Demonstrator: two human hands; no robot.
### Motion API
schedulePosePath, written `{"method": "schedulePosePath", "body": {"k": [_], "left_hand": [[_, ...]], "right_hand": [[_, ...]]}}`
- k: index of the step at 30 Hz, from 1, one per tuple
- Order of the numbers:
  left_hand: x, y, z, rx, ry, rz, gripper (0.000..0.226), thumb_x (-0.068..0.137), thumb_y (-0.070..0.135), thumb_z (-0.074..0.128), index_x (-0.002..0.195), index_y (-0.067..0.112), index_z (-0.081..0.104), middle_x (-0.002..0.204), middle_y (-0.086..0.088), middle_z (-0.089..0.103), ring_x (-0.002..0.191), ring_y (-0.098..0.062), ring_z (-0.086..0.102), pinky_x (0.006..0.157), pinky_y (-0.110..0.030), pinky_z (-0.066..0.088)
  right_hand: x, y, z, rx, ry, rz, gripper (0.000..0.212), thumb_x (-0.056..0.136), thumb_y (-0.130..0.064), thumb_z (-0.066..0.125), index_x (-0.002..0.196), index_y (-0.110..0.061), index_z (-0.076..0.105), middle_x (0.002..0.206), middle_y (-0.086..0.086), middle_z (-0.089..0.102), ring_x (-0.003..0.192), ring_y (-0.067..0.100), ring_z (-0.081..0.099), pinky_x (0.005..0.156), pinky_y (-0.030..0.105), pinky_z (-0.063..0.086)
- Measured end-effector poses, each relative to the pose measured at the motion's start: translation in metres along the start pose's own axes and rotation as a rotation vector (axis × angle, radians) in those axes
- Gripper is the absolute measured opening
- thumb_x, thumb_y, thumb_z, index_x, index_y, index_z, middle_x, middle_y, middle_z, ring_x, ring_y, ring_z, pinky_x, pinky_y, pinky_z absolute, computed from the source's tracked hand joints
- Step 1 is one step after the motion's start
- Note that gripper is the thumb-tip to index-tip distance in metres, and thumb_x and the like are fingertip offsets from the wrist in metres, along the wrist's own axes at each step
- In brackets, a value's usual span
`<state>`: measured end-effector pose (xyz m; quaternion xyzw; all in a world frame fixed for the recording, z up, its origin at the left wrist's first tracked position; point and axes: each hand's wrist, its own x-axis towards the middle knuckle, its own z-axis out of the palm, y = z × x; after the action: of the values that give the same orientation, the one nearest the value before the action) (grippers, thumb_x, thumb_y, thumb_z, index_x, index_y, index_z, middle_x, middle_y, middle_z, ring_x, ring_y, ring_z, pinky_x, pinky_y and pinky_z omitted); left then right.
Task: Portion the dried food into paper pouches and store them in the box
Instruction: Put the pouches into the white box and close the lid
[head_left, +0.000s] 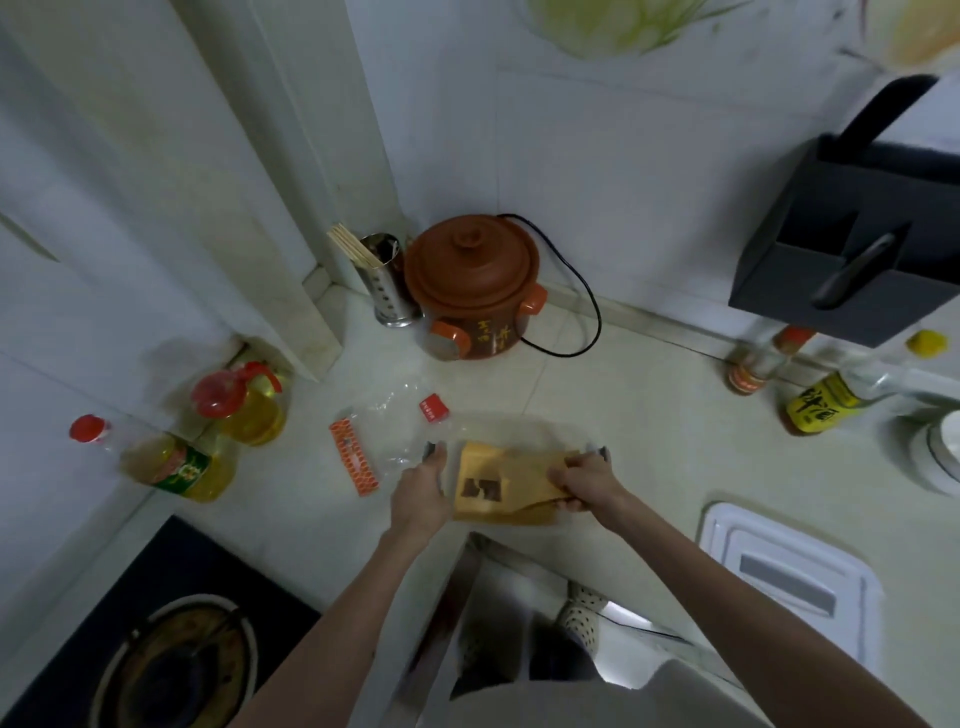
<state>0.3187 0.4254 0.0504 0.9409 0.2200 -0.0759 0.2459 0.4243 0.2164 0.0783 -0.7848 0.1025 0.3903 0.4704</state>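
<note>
A clear plastic box (519, 423) sits on the pale counter in front of me. Brown paper pouches (498, 486) lie inside it, the top one with a small window showing dark dried food. My left hand (421, 493) grips the box's left wall, thumb over the rim. My right hand (584, 480) pinches the right end of the top pouch at the box's right side. A clear plastic bag (395, 421) with an orange printed strip and a red label lies crumpled just left of the box.
A brown clay cooker (475, 280) with a black cord stands at the back beside a metal chopstick holder (387, 280). Two oil bottles (208, 441) are at the left, sauce bottles (810, 400) at the right, a white lid (789, 577) near right, a gas stove (171, 649) at lower left.
</note>
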Motion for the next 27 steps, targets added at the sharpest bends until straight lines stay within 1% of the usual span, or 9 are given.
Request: {"method": "schedulePosePath", "body": {"k": [3,6,8,9,10,11,19,23,27], "left_hand": [[0.003,0.005,-0.001,0.065,-0.036,0.001,0.073,0.088,0.005,0.059,0.151,0.016,0.024,0.109,-0.010,0.065,0.096,-0.024,0.065,0.077,-0.031,0.055],[0.002,0.008,-0.004,0.073,-0.062,0.013,0.076,0.087,0.010,0.065,0.151,0.013,0.025,0.112,-0.010,0.064,0.100,-0.024,0.064,0.079,-0.029,0.053],[0.002,0.007,-0.005,0.067,-0.070,0.026,0.077,0.086,0.013,0.067,0.151,0.013,0.025,0.114,-0.009,0.063,0.102,-0.023,0.064,0.081,-0.029,0.054],[0.002,0.007,-0.005,0.075,-0.069,0.033,0.077,0.087,0.014,0.066,0.151,0.013,0.024,0.115,-0.009,0.063,0.103,-0.022,0.063,0.082,-0.028,0.053],[0.002,0.006,-0.006,0.082,-0.069,0.039,0.076,0.088,0.014,0.065,0.151,0.012,0.023,0.116,-0.008,0.062,0.104,-0.022,0.063,0.083,-0.028,0.052],[0.002,0.006,-0.006,0.080,-0.073,0.045,0.076,0.089,0.015,0.065,0.152,0.012,0.022,0.116,-0.009,0.062,0.105,-0.022,0.063,0.083,-0.028,0.052],[-0.009,0.000,-0.001,-0.174,-0.120,0.041,0.083,0.089,0.010,0.063,0.155,0.015,0.013,0.147,-0.011,0.043,0.121,-0.025,0.055,0.097,-0.032,0.047],[-0.020,-0.004,0.009,-0.290,0.001,0.144,0.065,0.086,0.010,0.066,0.145,0.019,0.041,0.159,-0.003,0.024,0.142,-0.024,0.032,0.106,-0.034,0.039],[-0.024,0.008,0.016,-0.247,0.085,0.127,0.051,0.083,0.003,0.062,0.132,0.015,0.053,0.154,-0.011,0.034,0.147,-0.028,0.020,0.116,-0.052,0.028]], "right_hand": [[-0.004,-0.004,0.011,0.025,0.051,-0.009,0.013,0.088,0.000,0.053,0.101,0.003,0.056,0.058,0.013,0.060,0.038,0.016,0.060,0.043,0.026,0.053],[-0.012,-0.002,0.019,0.017,0.079,-0.069,0.007,0.078,0.007,0.060,0.082,0.001,0.060,0.073,0.017,0.063,0.070,0.032,0.067,0.075,0.048,0.058],[-0.022,0.000,0.022,0.030,0.119,-0.094,0.013,0.075,0.010,0.059,0.075,-0.002,0.057,0.069,0.008,0.056,0.063,0.024,0.061,0.067,0.047,0.059],[-0.024,0.001,0.021,0.060,0.150,-0.066,0.037,0.075,0.012,0.057,0.075,-0.015,0.033,0.069,0.004,0.050,0.060,0.021,0.059,0.058,0.041,0.059],[-0.025,0.004,0.021,0.086,0.162,-0.046,0.041,0.076,0.012,0.056,0.114,0.008,0.044,0.071,0.001,0.046,0.061,0.021,0.059,0.054,0.035,0.058],[-0.029,0.005,0.020,0.103,0.176,-0.034,0.018,0.078,0.011,0.055,0.096,0.009,0.056,0.072,0.003,0.045,0.063,0.022,0.060,0.055,0.032,0.057],[-0.051,0.027,0.004,0.198,0.163,0.002,0.019,0.077,0.008,0.057,0.090,-0.002,0.066,0.082,0.019,0.068,0.064,0.023,0.064,0.059,0.028,0.055],[-0.060,0.045,-0.002,0.232,0.192,-0.026,0.020,0.081,0.005,0.053,0.093,-0.005,0.066,0.083,0.016,0.070,0.068,0.022,0.066,0.063,0.027,0.055],[-0.067,0.061,-0.015,0.263,0.234,-0.031,0.027,0.084,0.006,0.045,0.096,-0.004,0.067,0.080,0.013,0.070,0.065,0.021,0.065,0.060,0.025,0.054]]}}
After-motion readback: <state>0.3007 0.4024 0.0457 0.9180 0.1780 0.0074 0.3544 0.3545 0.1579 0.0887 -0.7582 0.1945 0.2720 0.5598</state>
